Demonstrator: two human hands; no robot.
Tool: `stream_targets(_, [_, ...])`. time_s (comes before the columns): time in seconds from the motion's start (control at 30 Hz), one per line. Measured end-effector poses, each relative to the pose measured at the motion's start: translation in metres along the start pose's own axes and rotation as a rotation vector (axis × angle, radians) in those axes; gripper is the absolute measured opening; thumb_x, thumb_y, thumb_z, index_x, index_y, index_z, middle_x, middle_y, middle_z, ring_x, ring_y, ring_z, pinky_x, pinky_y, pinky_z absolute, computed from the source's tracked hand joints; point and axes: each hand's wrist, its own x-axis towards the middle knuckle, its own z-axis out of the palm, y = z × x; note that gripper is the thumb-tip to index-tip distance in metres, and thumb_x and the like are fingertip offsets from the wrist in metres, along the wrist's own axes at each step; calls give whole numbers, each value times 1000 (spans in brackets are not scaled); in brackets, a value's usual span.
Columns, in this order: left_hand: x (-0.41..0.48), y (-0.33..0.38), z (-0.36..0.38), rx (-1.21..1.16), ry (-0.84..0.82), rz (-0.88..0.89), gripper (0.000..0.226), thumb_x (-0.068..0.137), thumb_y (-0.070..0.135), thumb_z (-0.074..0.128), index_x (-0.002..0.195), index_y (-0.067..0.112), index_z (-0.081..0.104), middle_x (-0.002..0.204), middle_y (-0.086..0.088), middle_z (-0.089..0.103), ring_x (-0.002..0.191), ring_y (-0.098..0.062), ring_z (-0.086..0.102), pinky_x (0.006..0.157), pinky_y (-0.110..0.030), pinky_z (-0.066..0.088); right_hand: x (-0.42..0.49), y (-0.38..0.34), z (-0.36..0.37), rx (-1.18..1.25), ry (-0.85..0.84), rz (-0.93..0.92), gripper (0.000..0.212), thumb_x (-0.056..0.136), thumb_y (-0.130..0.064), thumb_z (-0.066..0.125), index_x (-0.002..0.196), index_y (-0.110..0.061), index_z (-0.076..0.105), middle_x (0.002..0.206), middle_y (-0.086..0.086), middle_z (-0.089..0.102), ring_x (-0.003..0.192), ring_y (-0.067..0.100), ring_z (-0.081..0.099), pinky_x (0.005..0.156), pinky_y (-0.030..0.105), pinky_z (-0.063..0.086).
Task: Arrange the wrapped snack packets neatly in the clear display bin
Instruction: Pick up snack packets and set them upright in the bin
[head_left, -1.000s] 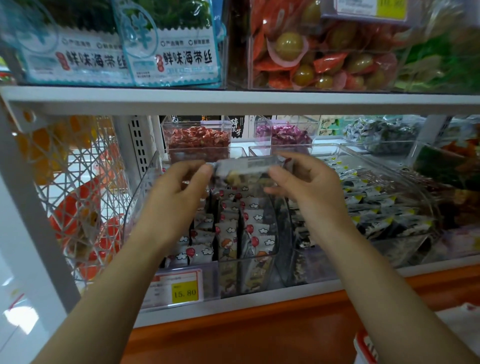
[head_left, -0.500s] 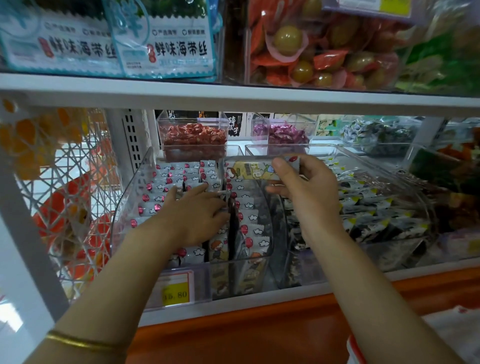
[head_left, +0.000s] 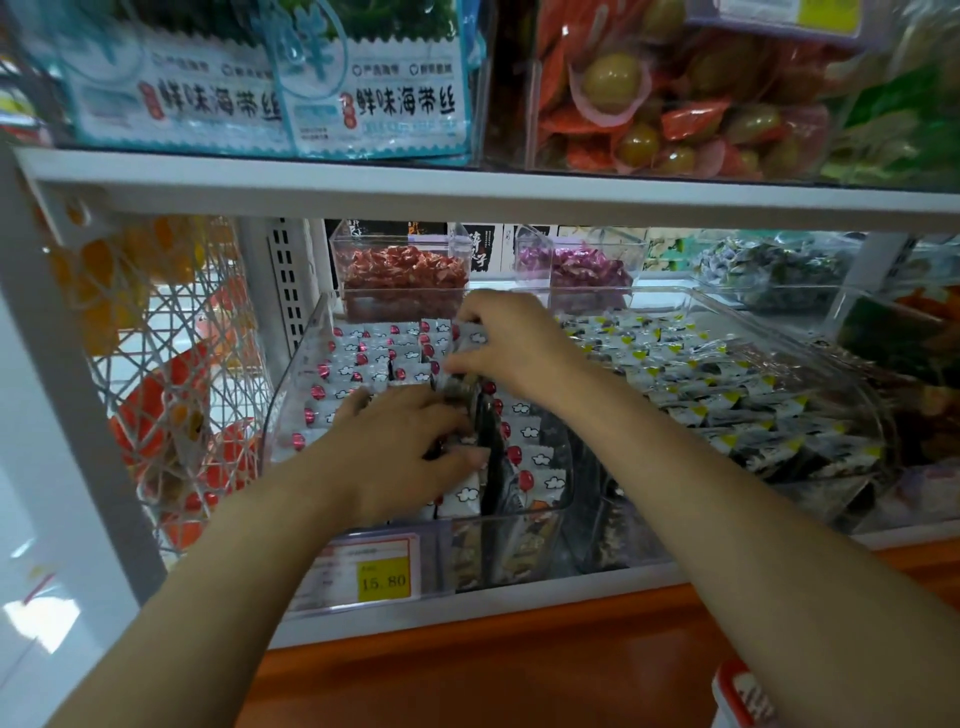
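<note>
A clear display bin (head_left: 291, 384) on the lower shelf holds rows of white snack packets (head_left: 374, 358) printed with red balloons and clouds. My right hand (head_left: 511, 343) reaches into the middle of the bin and grips one snack packet (head_left: 460, 387), pushing it down between the rows. My left hand (head_left: 410, 452) lies on the packets in the near part of the bin, its fingers curled over them and pressing them to the left. The lower part of the held packet is hidden between the rows.
A second clear bin (head_left: 779, 332) of dark packets with yellow corners sits to the right. Small tubs of red candies (head_left: 402, 273) and purple candies (head_left: 587, 270) stand behind. A yellow price tag (head_left: 384, 579) is on the bin's front. The upper shelf edge (head_left: 467, 189) hangs close overhead.
My right hand has come down from above the bin and brought the packet in among the rows. My left hand stays on the near packets.
</note>
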Motion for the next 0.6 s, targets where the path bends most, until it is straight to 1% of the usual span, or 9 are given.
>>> stream_targets(0.07, [-3,-1,-3,-36,22,12,49,89,56,36,133,36,45,141,12,36,133,-10,28,114,-48,15,8,-2,8,-99,-143,-31,35,82,-24,71,109,-6,58,107,8,60,96,22,54,68,26,34])
stream_targets(0.13, [-6,-4,-8,-97,53,12,48,90,53,41,134,34,45,134,9,43,127,-11,33,111,-45,23,13,-2,14,-161,-251,-46,25,86,-18,65,107,-5,61,109,12,62,97,24,56,74,28,39])
stream_targets(0.2, [-9,-9,-12,-136,92,-2,46,90,48,45,132,32,48,125,8,47,121,-13,38,108,-41,29,16,0,19,-209,-309,-47,17,89,-9,60,105,-5,64,110,13,64,98,26,58,80,30,43])
stream_targets(0.27, [-11,-13,-14,-140,118,-11,44,90,45,48,131,28,51,120,6,49,117,-14,41,104,-36,33,17,0,19,-237,-330,-48,15,90,-7,59,102,-5,66,107,14,65,97,26,59,82,32,46])
stream_targets(0.33, [-12,-16,-14,-148,123,-19,43,91,43,50,130,26,51,117,5,50,114,-14,41,100,-32,34,17,0,15,-214,-311,-48,16,89,-12,61,102,-5,67,106,11,66,96,25,60,80,30,45])
stream_targets(0.4, [-12,-17,-14,-132,115,-35,44,91,43,50,131,25,49,119,3,49,117,-16,40,102,-34,34,16,2,11,-199,-297,-39,17,88,-13,63,103,-8,68,108,8,66,96,22,60,77,28,43])
stream_targets(0.47, [-11,-18,-13,-118,107,-55,45,91,43,49,132,25,48,124,2,48,123,-18,38,106,-39,32,14,4,12,-285,-369,-29,16,90,-8,57,101,-10,69,108,6,67,94,22,62,76,29,46])
stream_targets(0.5, [-11,-18,-13,-118,102,-61,45,91,43,49,132,25,48,126,1,48,125,-18,36,107,-40,31,14,4,14,-332,-410,-18,20,90,-5,54,103,-9,69,109,7,67,94,24,63,75,31,48])
stream_targets(0.6, [-11,-19,-14,-127,105,-63,43,92,40,50,132,24,48,124,1,48,122,-18,38,105,-37,32,19,3,14,-323,-491,9,26,89,3,47,107,1,66,111,16,67,95,34,63,69,30,45])
